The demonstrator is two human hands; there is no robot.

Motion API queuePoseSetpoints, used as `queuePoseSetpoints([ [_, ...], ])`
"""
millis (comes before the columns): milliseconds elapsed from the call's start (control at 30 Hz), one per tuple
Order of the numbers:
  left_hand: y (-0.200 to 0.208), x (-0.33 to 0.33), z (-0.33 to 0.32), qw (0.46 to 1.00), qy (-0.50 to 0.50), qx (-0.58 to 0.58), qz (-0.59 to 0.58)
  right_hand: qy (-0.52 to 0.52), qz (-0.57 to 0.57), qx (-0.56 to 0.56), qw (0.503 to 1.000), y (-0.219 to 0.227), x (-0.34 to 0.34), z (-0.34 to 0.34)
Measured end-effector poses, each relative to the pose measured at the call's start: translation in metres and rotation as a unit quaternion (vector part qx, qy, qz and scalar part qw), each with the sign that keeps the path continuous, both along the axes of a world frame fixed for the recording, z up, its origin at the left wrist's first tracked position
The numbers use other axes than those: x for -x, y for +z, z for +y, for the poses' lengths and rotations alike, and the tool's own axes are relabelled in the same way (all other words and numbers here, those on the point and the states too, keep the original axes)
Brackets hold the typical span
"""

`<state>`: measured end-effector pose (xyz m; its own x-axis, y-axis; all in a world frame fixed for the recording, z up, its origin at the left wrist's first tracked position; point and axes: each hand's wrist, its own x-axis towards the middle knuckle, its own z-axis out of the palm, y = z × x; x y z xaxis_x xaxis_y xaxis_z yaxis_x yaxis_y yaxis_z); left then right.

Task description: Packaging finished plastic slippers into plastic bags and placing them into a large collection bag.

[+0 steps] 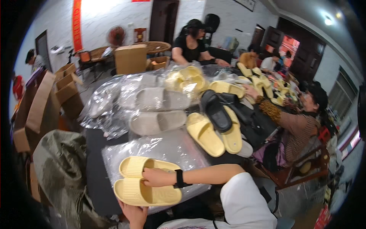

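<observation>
A pair of pale yellow slide slippers (pixel 131 192) lies side by side in front of me, ribbed straps to the left. My right hand (pixel 158 178) reaches across from the right and grips the pair where the two meet, its fingertips hidden at the straps. From below, my left hand (pixel 134 214) holds the near slipper by its edge; some of its fingers are out of sight underneath. Beneath the pair is a stack of clear plastic bags (pixel 167 147). Just beyond, grey slippers (pixel 158 121) lie on clear plastic.
Loose yellow slippers (pixel 206 134) and a black slipper (pixel 216 110) are piled right of the bags. Bagged yellow slippers (pixel 187 78) lie farther back. A green woven sack (pixel 61 168) and cardboard boxes (pixel 40 110) stand left. Co-workers sit at the right (pixel 301 126) and far side (pixel 190 47).
</observation>
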<state>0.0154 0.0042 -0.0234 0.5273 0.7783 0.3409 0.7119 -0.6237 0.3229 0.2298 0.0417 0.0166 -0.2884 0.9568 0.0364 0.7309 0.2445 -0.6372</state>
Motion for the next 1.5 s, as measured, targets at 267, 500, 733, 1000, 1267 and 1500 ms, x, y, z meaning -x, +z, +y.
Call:
queuePoseSetpoints([
  [267, 0.012, 0.004, -0.006, 0.992, 0.037, -0.013, 0.116, -0.195, -0.076, 0.028, 0.977, 0.014, -0.074, -0.017],
  [500, 0.011, 0.001, -0.007, 0.993, 0.032, -0.014, 0.111, -0.309, -0.065, -0.067, 0.946, 0.075, -0.142, -0.071],
  [733, 0.011, -0.001, -0.005, 0.994, 0.031, -0.014, 0.106, -0.517, -0.194, -0.220, 0.804, 0.193, -0.279, -0.044],
  [1000, 0.003, 0.004, -0.003, 0.997, 0.047, 0.057, 0.025, -0.573, -0.127, -0.196, 0.785, 0.130, -0.383, 0.001],
  [1267, 0.008, 0.004, -0.006, 0.995, 0.039, 0.011, 0.088, -0.399, -0.089, -0.433, 0.803, 0.115, -0.276, 0.026],
  [1500, 0.008, 0.002, -0.005, 0.994, 0.038, -0.005, 0.106, -0.406, 0.049, -0.206, 0.889, 0.062, -0.273, 0.068],
])
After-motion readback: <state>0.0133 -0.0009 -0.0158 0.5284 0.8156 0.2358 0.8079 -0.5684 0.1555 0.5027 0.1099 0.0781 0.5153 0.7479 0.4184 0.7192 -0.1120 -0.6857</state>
